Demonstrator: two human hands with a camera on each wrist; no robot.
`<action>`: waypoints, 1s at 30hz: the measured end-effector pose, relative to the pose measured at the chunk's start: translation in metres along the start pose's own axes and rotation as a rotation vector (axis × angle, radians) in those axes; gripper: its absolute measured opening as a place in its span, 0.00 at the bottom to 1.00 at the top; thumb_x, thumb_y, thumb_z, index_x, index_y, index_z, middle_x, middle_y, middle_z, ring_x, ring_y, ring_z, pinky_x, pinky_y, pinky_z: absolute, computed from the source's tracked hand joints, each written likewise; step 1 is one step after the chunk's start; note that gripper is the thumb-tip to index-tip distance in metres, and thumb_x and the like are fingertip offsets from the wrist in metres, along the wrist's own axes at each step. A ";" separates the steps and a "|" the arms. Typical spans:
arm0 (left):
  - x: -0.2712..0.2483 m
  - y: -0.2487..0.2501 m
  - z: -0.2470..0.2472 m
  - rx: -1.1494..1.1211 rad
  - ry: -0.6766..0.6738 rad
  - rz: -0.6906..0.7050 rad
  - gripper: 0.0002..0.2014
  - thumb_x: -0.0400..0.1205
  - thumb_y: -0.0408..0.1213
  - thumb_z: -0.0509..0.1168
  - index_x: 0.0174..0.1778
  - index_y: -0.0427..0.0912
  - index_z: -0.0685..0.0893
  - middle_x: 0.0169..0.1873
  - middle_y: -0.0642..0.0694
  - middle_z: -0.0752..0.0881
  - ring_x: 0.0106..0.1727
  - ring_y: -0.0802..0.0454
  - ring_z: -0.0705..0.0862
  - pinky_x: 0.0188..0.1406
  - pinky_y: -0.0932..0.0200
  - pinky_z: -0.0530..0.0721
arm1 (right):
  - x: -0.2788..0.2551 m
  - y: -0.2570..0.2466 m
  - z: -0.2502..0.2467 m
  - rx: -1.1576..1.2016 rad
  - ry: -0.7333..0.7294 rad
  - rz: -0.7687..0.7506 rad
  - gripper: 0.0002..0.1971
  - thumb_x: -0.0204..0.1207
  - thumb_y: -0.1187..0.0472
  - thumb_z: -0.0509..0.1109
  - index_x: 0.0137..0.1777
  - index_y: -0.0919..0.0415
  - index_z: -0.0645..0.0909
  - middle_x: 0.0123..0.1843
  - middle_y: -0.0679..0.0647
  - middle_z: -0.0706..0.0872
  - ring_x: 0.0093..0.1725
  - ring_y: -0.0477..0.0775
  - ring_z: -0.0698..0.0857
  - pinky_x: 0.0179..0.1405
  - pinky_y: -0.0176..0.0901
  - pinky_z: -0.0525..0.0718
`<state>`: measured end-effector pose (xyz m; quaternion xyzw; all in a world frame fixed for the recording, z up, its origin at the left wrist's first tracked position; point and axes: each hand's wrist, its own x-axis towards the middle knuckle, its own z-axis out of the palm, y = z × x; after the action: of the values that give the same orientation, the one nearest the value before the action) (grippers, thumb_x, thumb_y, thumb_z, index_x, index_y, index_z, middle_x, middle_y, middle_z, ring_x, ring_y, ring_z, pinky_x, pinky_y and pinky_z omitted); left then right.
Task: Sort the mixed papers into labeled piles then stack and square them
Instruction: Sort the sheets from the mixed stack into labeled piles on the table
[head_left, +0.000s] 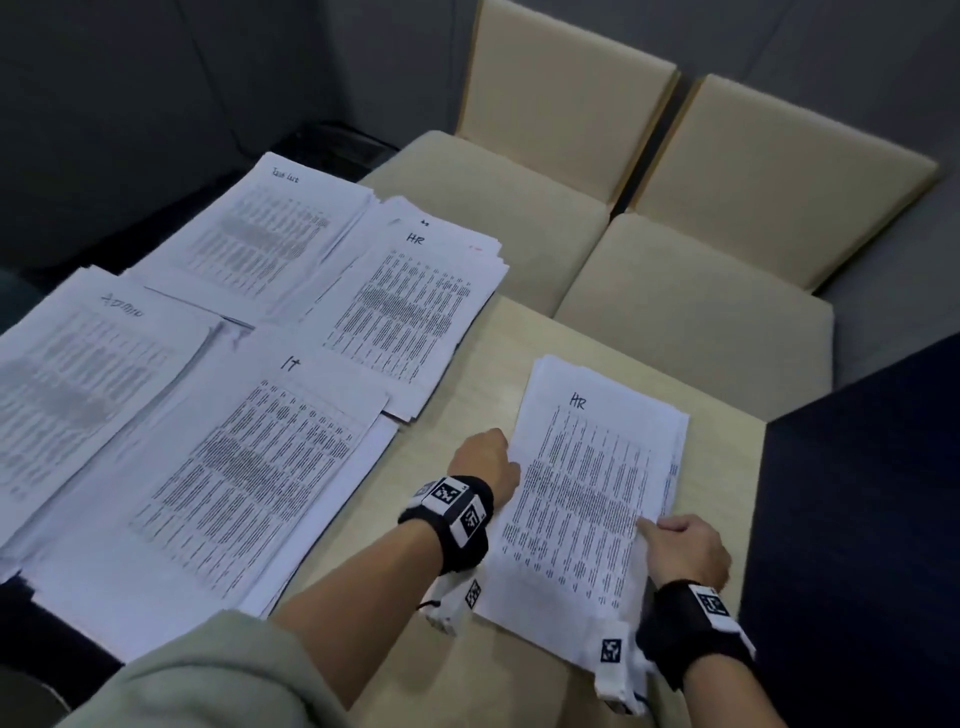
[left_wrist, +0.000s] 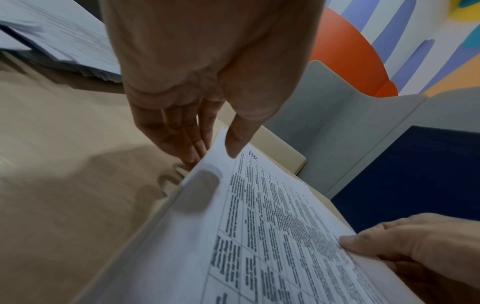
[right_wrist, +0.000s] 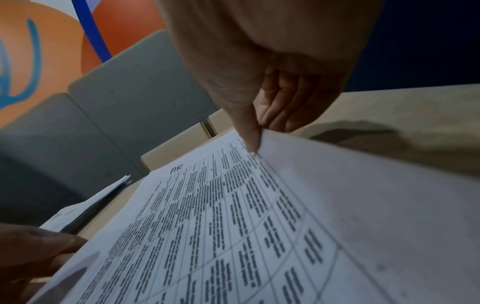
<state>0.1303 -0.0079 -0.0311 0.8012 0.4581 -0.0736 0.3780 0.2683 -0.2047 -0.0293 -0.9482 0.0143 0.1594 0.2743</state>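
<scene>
A stack of printed papers (head_left: 587, 493) lies on the table's right side, and its top sheet (left_wrist: 272, 236) is marked "HR". My right hand (head_left: 685, 545) pinches the right edge (right_wrist: 259, 148), thumb on top and fingers curled below. My left hand (head_left: 485, 460) is at the left edge: its straight fingers (left_wrist: 192, 148) reach under the raised edge while the thumb hovers just above the paper. How many sheets are lifted is unclear. To the left lie sorted piles: an "HR" pile (head_left: 415, 291), an "It" pile (head_left: 249, 467) and two piles with other handwritten labels (head_left: 78, 374) (head_left: 260, 228).
The beige table (head_left: 467, 675) shows bare between the piles and the held stack. Two cream chairs (head_left: 675, 291) stand at the far edge. A dark blue panel (head_left: 857, 519) borders the table on the right.
</scene>
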 end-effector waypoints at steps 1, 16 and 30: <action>0.002 -0.002 -0.001 -0.003 0.007 -0.005 0.16 0.82 0.41 0.64 0.64 0.39 0.78 0.59 0.41 0.84 0.57 0.42 0.83 0.50 0.56 0.78 | -0.001 -0.002 0.001 0.025 -0.007 -0.006 0.09 0.72 0.57 0.80 0.39 0.59 0.84 0.44 0.60 0.89 0.43 0.60 0.80 0.50 0.43 0.78; 0.026 -0.019 -0.027 -0.049 -0.074 0.099 0.16 0.74 0.48 0.77 0.29 0.42 0.82 0.24 0.49 0.83 0.30 0.48 0.82 0.33 0.59 0.81 | -0.017 0.014 0.013 0.210 -0.061 0.070 0.26 0.68 0.46 0.83 0.55 0.60 0.74 0.50 0.53 0.82 0.51 0.58 0.82 0.55 0.48 0.79; 0.019 -0.006 -0.024 0.103 0.039 0.170 0.19 0.86 0.54 0.59 0.42 0.42 0.82 0.39 0.45 0.86 0.40 0.44 0.84 0.40 0.55 0.82 | -0.022 0.028 0.005 0.177 0.025 -0.115 0.17 0.79 0.57 0.74 0.34 0.68 0.81 0.34 0.64 0.85 0.34 0.57 0.79 0.36 0.45 0.75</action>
<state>0.1307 0.0227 -0.0266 0.8567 0.3913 -0.0491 0.3325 0.2423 -0.2272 -0.0410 -0.9214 -0.0226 0.1300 0.3656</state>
